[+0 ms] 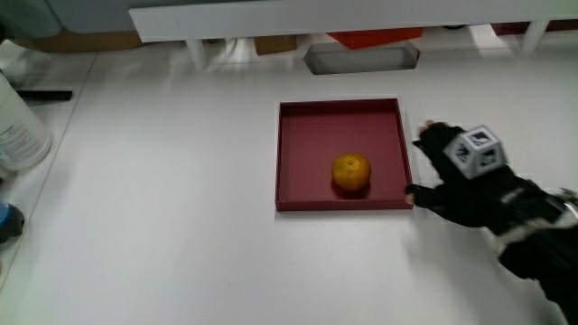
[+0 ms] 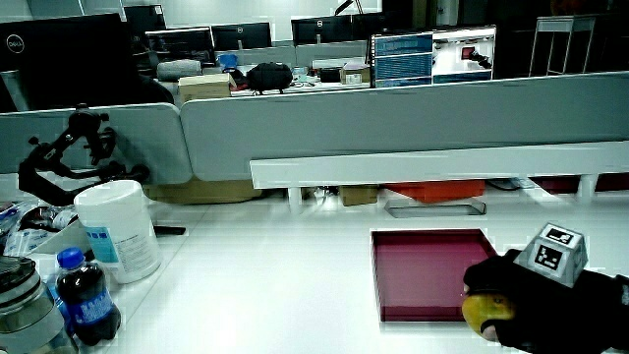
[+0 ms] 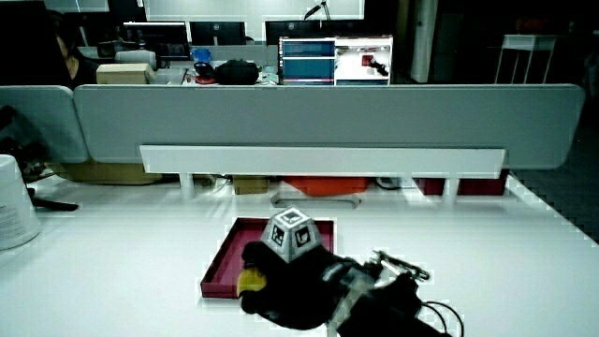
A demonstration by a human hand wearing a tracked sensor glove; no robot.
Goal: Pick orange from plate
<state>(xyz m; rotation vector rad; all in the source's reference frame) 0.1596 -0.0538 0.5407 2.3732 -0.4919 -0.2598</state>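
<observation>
An orange (image 1: 350, 171) lies in a dark red square plate (image 1: 307, 135), in the half nearer to the person. The gloved hand (image 1: 452, 176) rests just outside the plate's rim, beside the orange. Its fingers are spread and hold nothing, and the thumb touches the plate's near corner. The patterned cube (image 1: 477, 151) sits on the back of the hand. In both side views the hand (image 2: 550, 305) (image 3: 290, 276) partly covers the orange (image 2: 486, 313) (image 3: 250, 279) at the plate's edge (image 2: 423, 270) (image 3: 234, 253).
A white canister (image 1: 18, 126) (image 2: 118, 231) stands at the table's edge, well away from the plate, with a blue-capped bottle (image 2: 84, 295) nearer to the person. A black pen (image 1: 45, 94) lies by the canister. A low white partition (image 2: 442, 165) borders the table.
</observation>
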